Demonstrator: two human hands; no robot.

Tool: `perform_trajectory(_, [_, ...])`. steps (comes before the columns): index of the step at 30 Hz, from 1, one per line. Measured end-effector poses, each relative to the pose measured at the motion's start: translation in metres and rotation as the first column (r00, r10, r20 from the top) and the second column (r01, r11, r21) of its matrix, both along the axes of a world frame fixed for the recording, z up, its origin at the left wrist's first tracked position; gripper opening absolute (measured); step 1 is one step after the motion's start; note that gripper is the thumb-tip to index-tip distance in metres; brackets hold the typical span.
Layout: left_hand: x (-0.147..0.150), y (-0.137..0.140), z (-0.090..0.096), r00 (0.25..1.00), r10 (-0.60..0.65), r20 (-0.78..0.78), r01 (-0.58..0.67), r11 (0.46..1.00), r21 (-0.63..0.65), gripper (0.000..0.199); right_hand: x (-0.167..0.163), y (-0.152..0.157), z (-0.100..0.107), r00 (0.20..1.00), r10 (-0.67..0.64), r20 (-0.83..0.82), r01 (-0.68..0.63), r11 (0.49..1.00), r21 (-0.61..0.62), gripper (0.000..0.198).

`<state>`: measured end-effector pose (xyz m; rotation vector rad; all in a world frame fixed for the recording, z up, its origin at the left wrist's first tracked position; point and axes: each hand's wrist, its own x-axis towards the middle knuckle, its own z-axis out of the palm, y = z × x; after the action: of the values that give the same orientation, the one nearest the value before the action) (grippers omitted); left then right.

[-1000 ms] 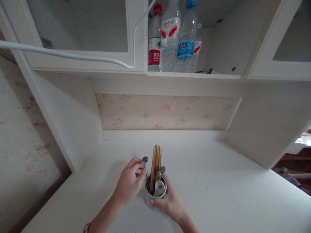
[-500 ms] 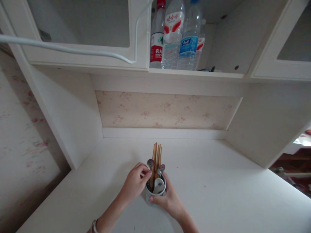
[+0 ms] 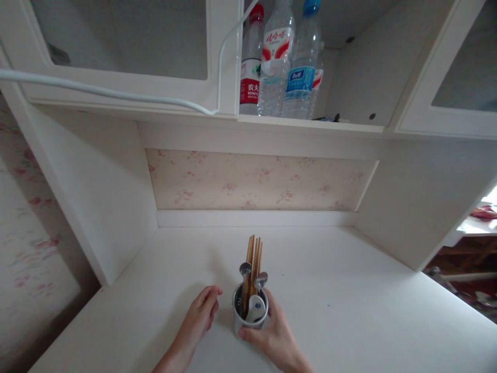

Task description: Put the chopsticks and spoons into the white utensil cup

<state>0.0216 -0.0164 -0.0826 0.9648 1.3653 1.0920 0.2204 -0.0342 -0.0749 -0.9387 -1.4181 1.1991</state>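
Note:
A pale round utensil holder (image 3: 237, 324) stands on the white tabletop with my right hand (image 3: 274, 334) wrapped around its right side, thumb across the front. Several wooden chopsticks (image 3: 254, 259) rise from it, leaning against the back. Two metal spoons stand in it bowl-up: a left metal spoon (image 3: 245, 269) and a right metal spoon (image 3: 261, 280). A white ceramic spoon (image 3: 256, 309) with a blue mark sits at the front of the opening. To the left, apart from the holder, my left hand (image 3: 202, 310) is empty, its fingers loosely bent and open.
White side panels and a low back ledge (image 3: 256, 218) border the tabletop (image 3: 326, 280). Overhead, an open cabinet shelf (image 3: 310, 123) holds several plastic bottles (image 3: 276, 62). A white cable (image 3: 116, 95) hangs across the upper left cabinet door.
My left hand has let go of the left metal spoon and moved left, away from the holder. My right hand keeps its grip. The view has shifted slightly.

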Motion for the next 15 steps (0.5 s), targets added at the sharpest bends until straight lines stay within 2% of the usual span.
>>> perform_trajectory(4, [-0.005,0.003,-0.017,0.996,-0.066,-0.061,0.064,0.997,-0.032,0.062,0.024,0.028,0.006,0.998,-0.057,0.003,0.057,0.998,0.011,0.074])
perform_trajectory(8, [-0.006,-0.001,-0.019,0.979,-0.117,-0.169,0.126,0.991,0.041,0.053,0.073,0.087,0.013,0.967,-0.246,0.067,0.244,0.969,0.038,0.073])
perform_trajectory(10, [-0.007,-0.003,-0.017,0.965,-0.142,-0.223,0.157,0.986,0.052,0.052,0.1,0.118,0.016,0.923,-0.372,0.1,0.367,0.928,0.063,0.073])
perform_trajectory(12, [-0.008,-0.003,-0.016,0.951,-0.167,-0.259,0.187,0.981,0.053,0.052,0.124,0.143,0.019,0.851,-0.502,0.156,0.495,0.865,0.086,0.07])
perform_trajectory(15, [-0.009,-0.001,-0.016,0.945,-0.187,-0.269,0.206,0.978,0.044,0.05,0.152,0.166,0.021,0.758,-0.612,0.224,0.602,0.79,0.121,0.062])
